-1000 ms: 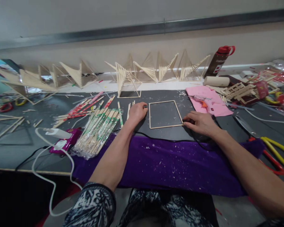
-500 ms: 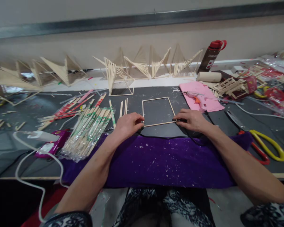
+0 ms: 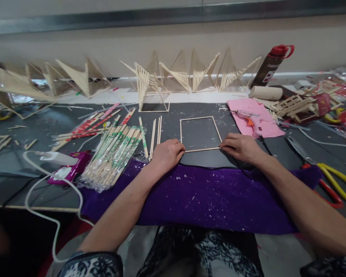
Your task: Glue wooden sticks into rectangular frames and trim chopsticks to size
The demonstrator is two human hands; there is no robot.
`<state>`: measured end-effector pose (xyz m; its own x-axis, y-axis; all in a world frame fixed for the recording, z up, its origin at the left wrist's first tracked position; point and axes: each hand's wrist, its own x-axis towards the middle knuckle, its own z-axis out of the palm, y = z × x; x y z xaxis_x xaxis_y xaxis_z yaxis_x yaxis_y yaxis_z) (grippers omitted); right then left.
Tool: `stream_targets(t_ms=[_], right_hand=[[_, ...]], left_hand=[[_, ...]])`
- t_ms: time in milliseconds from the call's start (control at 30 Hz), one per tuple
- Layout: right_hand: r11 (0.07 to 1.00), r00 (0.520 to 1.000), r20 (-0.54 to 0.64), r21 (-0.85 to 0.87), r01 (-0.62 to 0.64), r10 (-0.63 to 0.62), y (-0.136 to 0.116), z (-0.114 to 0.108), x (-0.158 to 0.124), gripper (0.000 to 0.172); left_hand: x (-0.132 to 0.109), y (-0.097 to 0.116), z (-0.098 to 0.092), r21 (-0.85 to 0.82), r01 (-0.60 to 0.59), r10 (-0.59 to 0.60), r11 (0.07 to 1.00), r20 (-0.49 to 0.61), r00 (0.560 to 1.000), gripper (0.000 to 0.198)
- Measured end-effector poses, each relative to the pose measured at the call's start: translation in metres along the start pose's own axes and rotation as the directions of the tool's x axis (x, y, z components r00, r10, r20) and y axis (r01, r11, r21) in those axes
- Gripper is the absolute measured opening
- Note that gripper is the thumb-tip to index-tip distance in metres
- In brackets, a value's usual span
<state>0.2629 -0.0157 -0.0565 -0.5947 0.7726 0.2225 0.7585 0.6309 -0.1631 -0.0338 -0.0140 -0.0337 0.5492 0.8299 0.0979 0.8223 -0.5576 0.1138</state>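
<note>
A thin square frame of wooden sticks (image 3: pixel 202 149) lies flat on the dark grey tabletop. My left hand (image 3: pixel 169 153) pinches its near left corner, while the fingers of my right hand (image 3: pixel 238 147) are closed on the near right corner. Just left of the frame are several loose bare sticks (image 3: pixel 156 132), partly hidden by my left hand. Beyond my right hand, a pink glue gun (image 3: pixel 252 121) rests on a pink cloth (image 3: pixel 269 125). A purple cloth (image 3: pixel 207 196) is spread below both forearms.
Plastic-wrapped chopsticks (image 3: pixel 112 154) and a magenta power strip (image 3: pixel 70 169) with a white cable lie left. Large scissors (image 3: pixel 331 179) lie right. Several twisted stick models (image 3: pixel 175 75) stand along the wall, with a dark bottle (image 3: pixel 269 67) to their right.
The camera view has shifted, so the scene sits slightly further right. Both hands stay at the frame's near corners, and the frame lies in the same place on the table.
</note>
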Motion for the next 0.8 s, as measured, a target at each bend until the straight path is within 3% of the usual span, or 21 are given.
stream_targets(t_ms=[800], right_hand=[[1.0, 1.0, 0.018, -0.012, -0.014, 0.014, -0.0027, -0.0017, 0.0002, 0.023]], left_hand=[[0.0007, 0.0036, 0.0003, 0.106, -0.039, 0.041, 0.994, -0.018, 0.999, 0.025]])
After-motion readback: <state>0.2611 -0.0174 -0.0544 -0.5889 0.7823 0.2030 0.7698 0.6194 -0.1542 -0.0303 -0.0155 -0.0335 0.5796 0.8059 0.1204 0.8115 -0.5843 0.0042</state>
